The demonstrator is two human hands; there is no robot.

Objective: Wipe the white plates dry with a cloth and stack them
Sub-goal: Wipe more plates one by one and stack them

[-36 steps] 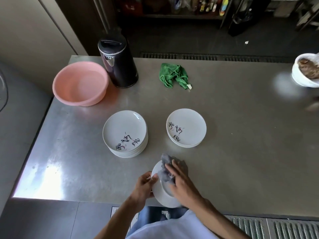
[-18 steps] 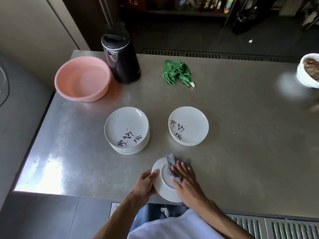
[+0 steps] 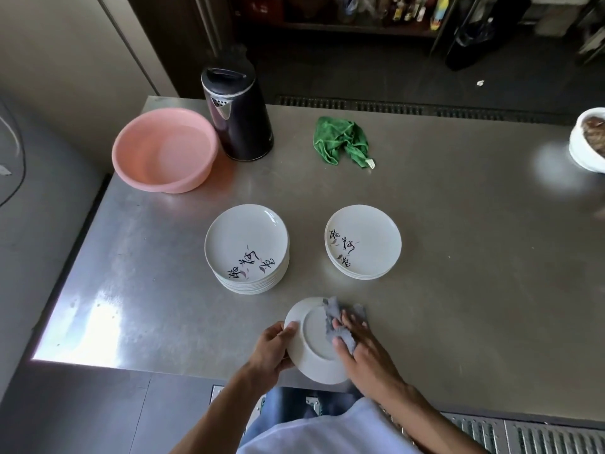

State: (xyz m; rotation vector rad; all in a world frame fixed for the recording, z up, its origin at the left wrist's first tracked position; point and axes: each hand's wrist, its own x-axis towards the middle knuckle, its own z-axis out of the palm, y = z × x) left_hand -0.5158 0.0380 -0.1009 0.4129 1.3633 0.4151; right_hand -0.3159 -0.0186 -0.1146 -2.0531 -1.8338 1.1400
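Bottom centre of frame: white plate (image 3: 312,347) held underside up, tilted, over the near edge of the steel table (image 3: 458,257). Left hand (image 3: 273,350) grips its left rim, fingers curled round the edge. Right hand (image 3: 363,350) presses a grey cloth (image 3: 340,322) against the plate's underside on the right, fingers mostly spread over the cloth, thumb tucked into it. Centre of frame, two stacks of white plates with black lettering: taller stack (image 3: 247,249) left, shorter stack (image 3: 363,241) right, apart from each other. Upper left: pink basin (image 3: 163,149) touching or just beside a black kettle (image 3: 237,114). Upper centre: crumpled green cloth (image 3: 342,140). Right edge: white bowl (image 3: 586,142) with brown contents, partly cut off.
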